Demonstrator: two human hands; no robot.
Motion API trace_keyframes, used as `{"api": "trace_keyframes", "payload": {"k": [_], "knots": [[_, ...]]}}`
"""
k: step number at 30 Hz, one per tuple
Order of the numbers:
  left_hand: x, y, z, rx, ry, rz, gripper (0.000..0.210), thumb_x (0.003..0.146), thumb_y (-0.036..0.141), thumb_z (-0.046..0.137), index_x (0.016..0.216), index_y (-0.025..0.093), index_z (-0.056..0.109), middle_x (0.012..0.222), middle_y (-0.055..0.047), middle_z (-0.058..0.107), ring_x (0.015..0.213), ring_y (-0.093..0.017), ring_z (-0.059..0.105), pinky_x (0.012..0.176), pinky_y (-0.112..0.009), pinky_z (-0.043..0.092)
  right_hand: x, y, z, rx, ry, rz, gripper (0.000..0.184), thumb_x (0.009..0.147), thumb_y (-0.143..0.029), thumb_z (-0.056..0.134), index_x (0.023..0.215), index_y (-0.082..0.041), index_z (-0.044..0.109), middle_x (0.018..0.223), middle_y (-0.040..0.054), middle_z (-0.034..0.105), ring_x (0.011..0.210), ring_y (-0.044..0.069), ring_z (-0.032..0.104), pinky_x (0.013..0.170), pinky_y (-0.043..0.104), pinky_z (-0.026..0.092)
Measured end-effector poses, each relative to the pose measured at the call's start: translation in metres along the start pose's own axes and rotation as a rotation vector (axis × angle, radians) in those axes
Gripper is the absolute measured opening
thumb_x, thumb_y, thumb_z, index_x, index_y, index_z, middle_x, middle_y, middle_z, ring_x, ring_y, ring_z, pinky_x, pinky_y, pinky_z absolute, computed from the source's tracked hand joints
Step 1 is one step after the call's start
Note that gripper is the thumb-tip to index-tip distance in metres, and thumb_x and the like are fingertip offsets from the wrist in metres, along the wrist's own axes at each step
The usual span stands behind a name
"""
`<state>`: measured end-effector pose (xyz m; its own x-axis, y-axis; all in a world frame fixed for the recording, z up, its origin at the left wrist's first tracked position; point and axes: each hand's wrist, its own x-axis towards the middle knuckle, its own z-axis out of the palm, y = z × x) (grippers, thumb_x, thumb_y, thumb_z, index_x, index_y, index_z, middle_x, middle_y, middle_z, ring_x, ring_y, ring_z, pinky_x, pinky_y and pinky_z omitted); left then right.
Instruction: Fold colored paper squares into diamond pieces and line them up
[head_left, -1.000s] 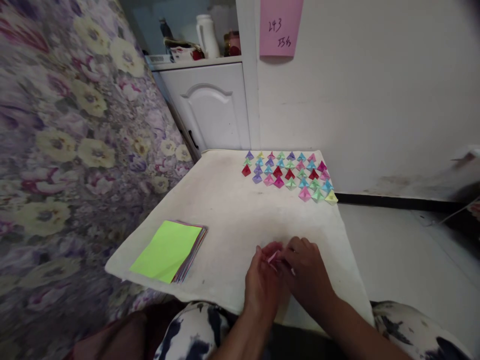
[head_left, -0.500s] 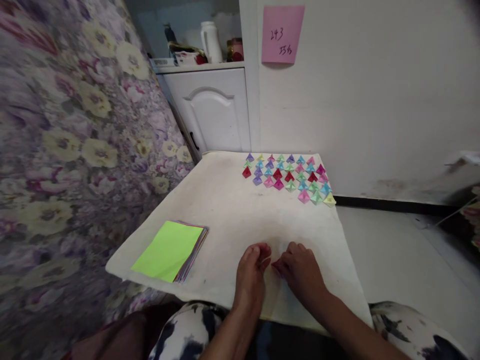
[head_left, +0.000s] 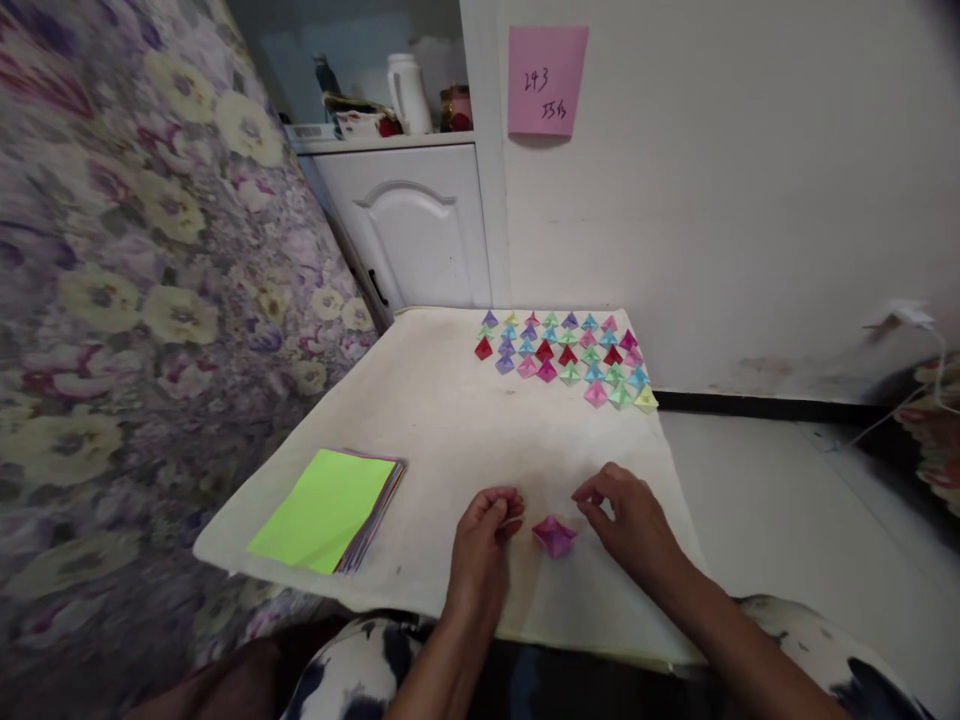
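Note:
A folded pink origami piece (head_left: 555, 537) lies on the table between my two hands, touched by neither. My left hand (head_left: 484, 530) rests just left of it, fingers loosely curled in with the thumb against them and nothing showing in the grasp. To the right and slightly above the piece is my right hand (head_left: 626, 515), thumb and forefinger apart and holding nothing. Farther back stand rows of small folded paper pieces (head_left: 568, 355) in red, pink, green, blue, purple and yellow. On the left lies a stack of coloured paper (head_left: 322, 510), bright green sheet on top.
The pale-covered table (head_left: 442, 430) reaches back to a wall and a white cabinet (head_left: 412, 225). A floral curtain (head_left: 150, 300) hangs along the left. A pink note (head_left: 547, 80) is stuck to the wall. On a shelf stands a white jug (head_left: 409, 93).
My right hand has let go of the pink origami piece and drawn away to the right. The piece now sits in full view on the table. The camera view has shifted slightly.

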<state>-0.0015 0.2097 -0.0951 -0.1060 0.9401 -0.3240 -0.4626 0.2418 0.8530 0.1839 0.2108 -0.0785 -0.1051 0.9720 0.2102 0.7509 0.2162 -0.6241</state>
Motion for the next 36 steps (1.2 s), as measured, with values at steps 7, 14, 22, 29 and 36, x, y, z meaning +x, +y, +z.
{"api": "trace_keyframes", "payload": {"k": [7, 14, 22, 29, 36], "knots": [[0.000, 0.001, 0.000, -0.002, 0.004, -0.006, 0.013, 0.069, 0.022, 0.063, 0.079, 0.014, 0.062, 0.077, -0.003, 0.064, 0.073, -0.013, 0.058, 0.067, -0.025, 0.042, -0.008, -0.020, 0.020, -0.096, -0.107, -0.071, 0.009, 0.079, -0.029, 0.062, 0.073, -0.024, 0.067, 0.076, 0.0005, 0.056, 0.075, 0.016, 0.050, 0.069, 0.028, 0.030], [-0.002, -0.001, -0.002, 0.012, -0.016, -0.011, 0.014, 0.068, 0.022, 0.064, 0.080, 0.015, 0.062, 0.078, -0.003, 0.064, 0.074, -0.013, 0.058, 0.067, -0.025, 0.042, -0.006, -0.022, 0.033, -0.268, -0.141, -0.101, 0.018, 0.083, -0.031, 0.059, 0.070, -0.022, 0.067, 0.077, 0.0022, 0.056, 0.075, 0.017, 0.048, 0.066, 0.030, 0.026], [0.000, 0.003, -0.004, 0.005, -0.054, -0.038, 0.016, 0.066, 0.023, 0.067, 0.079, 0.015, 0.063, 0.079, -0.004, 0.064, 0.074, -0.015, 0.059, 0.067, -0.026, 0.043, -0.004, -0.025, 0.039, -0.281, -0.169, -0.080, 0.019, 0.082, -0.032, 0.060, 0.070, -0.021, 0.068, 0.079, 0.0031, 0.058, 0.079, 0.017, 0.048, 0.068, 0.030, 0.025], [0.003, 0.003, -0.006, 0.006, -0.053, -0.070, 0.018, 0.064, 0.024, 0.070, 0.078, 0.015, 0.064, 0.078, -0.004, 0.065, 0.073, -0.015, 0.059, 0.067, -0.026, 0.045, -0.002, -0.023, 0.042, -0.246, -0.141, -0.042, 0.017, 0.081, -0.030, 0.061, 0.069, -0.020, 0.067, 0.081, 0.0026, 0.059, 0.080, 0.018, 0.048, 0.069, 0.030, 0.026], [0.004, 0.005, 0.000, -0.034, -0.088, -0.100, 0.016, 0.064, 0.022, 0.071, 0.077, 0.016, 0.064, 0.074, -0.002, 0.065, 0.069, -0.012, 0.059, 0.065, -0.023, 0.045, 0.017, -0.009, 0.014, -0.238, 0.013, 0.053, 0.018, 0.083, -0.027, 0.056, 0.068, -0.021, 0.065, 0.078, 0.0016, 0.057, 0.077, 0.015, 0.050, 0.066, 0.024, 0.032]]}}
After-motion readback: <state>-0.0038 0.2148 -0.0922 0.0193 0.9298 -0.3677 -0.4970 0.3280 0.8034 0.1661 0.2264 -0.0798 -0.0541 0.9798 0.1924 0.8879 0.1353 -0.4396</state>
